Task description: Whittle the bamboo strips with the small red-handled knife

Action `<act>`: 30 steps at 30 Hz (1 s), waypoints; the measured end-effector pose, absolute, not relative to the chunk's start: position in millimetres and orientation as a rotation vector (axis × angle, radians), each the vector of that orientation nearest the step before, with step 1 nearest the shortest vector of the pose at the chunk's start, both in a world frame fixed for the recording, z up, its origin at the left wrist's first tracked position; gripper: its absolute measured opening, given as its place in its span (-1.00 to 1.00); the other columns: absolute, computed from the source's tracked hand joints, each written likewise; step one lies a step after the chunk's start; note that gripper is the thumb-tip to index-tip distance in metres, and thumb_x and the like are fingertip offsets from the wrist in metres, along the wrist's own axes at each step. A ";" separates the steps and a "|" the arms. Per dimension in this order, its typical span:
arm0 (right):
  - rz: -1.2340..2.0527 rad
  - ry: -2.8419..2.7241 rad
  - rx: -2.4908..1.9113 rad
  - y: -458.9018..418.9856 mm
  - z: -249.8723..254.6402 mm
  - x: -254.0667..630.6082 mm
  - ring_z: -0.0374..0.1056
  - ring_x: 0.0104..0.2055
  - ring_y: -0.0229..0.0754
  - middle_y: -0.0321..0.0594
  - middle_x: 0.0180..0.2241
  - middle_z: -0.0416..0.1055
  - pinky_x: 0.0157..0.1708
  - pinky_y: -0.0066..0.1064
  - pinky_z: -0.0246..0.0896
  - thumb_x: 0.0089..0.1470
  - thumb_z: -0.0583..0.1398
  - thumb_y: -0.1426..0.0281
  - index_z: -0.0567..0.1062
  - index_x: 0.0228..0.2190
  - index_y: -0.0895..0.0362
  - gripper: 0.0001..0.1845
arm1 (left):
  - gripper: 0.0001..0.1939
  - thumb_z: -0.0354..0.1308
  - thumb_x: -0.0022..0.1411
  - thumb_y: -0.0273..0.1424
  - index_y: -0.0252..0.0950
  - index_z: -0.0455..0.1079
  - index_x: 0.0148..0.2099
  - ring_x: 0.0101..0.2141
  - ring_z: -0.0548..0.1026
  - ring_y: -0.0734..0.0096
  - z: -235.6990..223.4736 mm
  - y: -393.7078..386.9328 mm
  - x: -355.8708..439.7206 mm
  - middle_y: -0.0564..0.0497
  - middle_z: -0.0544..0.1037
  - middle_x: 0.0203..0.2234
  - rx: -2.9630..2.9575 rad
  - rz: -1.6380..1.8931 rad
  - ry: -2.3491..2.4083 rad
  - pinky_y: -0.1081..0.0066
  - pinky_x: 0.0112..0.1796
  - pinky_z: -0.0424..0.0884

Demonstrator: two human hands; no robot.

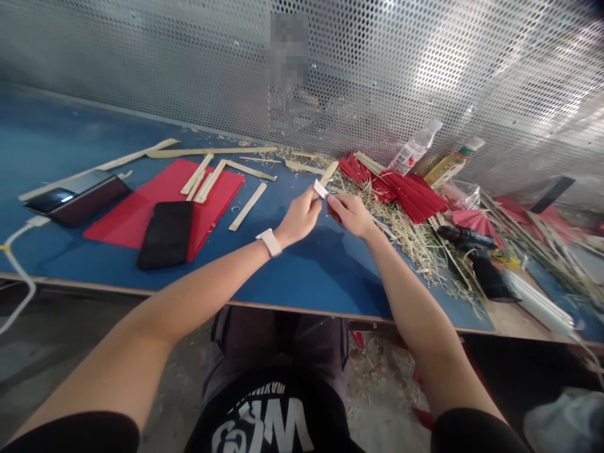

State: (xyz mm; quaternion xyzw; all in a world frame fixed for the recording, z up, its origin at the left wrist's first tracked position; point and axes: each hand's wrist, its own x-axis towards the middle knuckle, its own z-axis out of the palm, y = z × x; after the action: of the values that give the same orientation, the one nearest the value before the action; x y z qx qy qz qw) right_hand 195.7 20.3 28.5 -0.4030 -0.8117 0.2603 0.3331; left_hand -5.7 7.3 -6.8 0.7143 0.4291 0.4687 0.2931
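Over the middle of the blue table (264, 251), my left hand (301, 217) is closed around a pale bamboo strip (329, 171), whose far end sticks out beyond the fingers. My right hand (352, 214) grips a utility knife (321, 189); its bright, wide blade lies against the strip beside my left fingertips. Most of the knife's handle is hidden in my palm. To the left, a short bamboo piece (248, 207) lies alone, and split bamboo pieces (210, 181) rest on a red sheet (141, 200).
A black phone (165, 234) and a dark device (78, 195) with a white cable lie left. Bamboo shavings (406, 245), red folded fans (410, 194), two bottles (415, 148) and a cordless drill (481, 261) crowd the right. Behind stands a perforated metal panel (189, 69).
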 end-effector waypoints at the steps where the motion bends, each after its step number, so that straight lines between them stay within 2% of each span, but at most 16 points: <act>1: 0.688 -2.120 -1.068 21.5 28.1 195.3 0.24 -0.53 -0.18 -0.26 -0.64 0.32 -0.39 -0.28 0.13 0.43 0.01 -0.52 0.42 -0.53 0.02 -0.05 | -0.90 0.09 0.63 -0.46 -0.17 0.30 -0.05 -0.32 0.57 0.29 -6.5 6.4 -6.2 0.02 0.55 -0.35 1.942 1.242 1.145 0.27 -0.17 0.48; 5: 0.708 -2.112 -1.103 24.4 26.5 196.1 0.21 -0.52 -0.18 -0.27 -0.64 0.32 -0.41 -0.29 0.10 0.42 0.02 -0.52 0.42 -0.52 0.02 -0.06 | -0.88 0.16 0.63 -0.39 -0.15 0.28 -0.05 -0.34 0.56 0.28 -6.0 5.9 -7.4 0.02 0.55 -0.36 2.021 1.214 1.161 0.27 -0.21 0.44; 11: 0.690 -2.077 -1.114 21.1 27.7 193.4 0.23 -0.52 -0.17 -0.26 -0.64 0.32 -0.42 -0.30 0.11 0.41 0.02 -0.53 0.39 -0.55 0.01 -0.06 | -0.89 0.17 0.67 -0.33 -0.16 0.33 -0.03 -0.31 0.63 0.20 -7.8 8.5 -9.5 -0.03 0.62 -0.34 2.070 1.198 1.197 0.26 -0.23 0.44; 16: 0.693 -2.065 -1.123 21.2 28.8 191.9 0.27 -0.50 -0.16 -0.22 -0.63 0.36 -0.41 -0.31 0.14 0.44 0.02 -0.50 0.38 -0.58 0.01 -0.05 | -0.92 0.17 0.68 -0.30 -0.18 0.39 0.07 -0.25 0.70 0.15 -11.9 10.2 -9.9 -0.08 0.71 -0.25 2.099 1.184 1.219 0.26 -0.23 0.44; 21: 0.731 -2.079 -1.114 23.2 27.5 192.3 0.31 -0.48 -0.14 -0.15 -0.58 0.44 -0.41 -0.30 0.17 0.44 0.05 -0.49 0.45 -0.60 0.03 -0.03 | -0.88 0.18 0.68 -0.29 -0.18 0.36 -0.03 -0.30 0.66 0.17 -11.8 10.9 -9.7 -0.06 0.67 -0.31 2.105 1.147 1.236 0.27 -0.28 0.38; 25: 0.780 -2.004 -1.102 21.8 23.0 187.4 0.26 -0.52 -0.17 -0.20 -0.63 0.35 -0.46 -0.31 0.16 0.42 0.09 -0.50 0.39 -0.60 0.02 -0.06 | -0.88 0.21 0.66 -0.30 -0.17 0.38 -0.03 -0.32 0.65 0.19 -11.3 10.8 -10.1 -0.04 0.65 -0.33 2.085 1.199 1.263 0.27 -0.27 0.38; 30: 0.978 -1.864 -1.121 22.5 15.3 183.7 0.12 -0.61 -0.25 -0.32 -0.63 0.21 -0.60 -0.35 0.05 0.35 0.16 -0.52 0.33 -0.52 0.00 -0.11 | -0.79 0.25 0.65 -0.28 -0.16 0.35 -0.12 -0.37 0.61 0.21 -13.5 12.4 -12.7 0.00 0.56 -0.41 2.082 1.229 1.306 0.27 -0.30 0.35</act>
State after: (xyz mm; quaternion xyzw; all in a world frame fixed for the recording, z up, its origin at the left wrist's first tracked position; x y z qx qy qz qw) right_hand 183.7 22.5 15.3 -0.4368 -0.7263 0.3811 0.3695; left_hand -12.7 12.4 -13.5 0.7430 0.4661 0.4387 0.1955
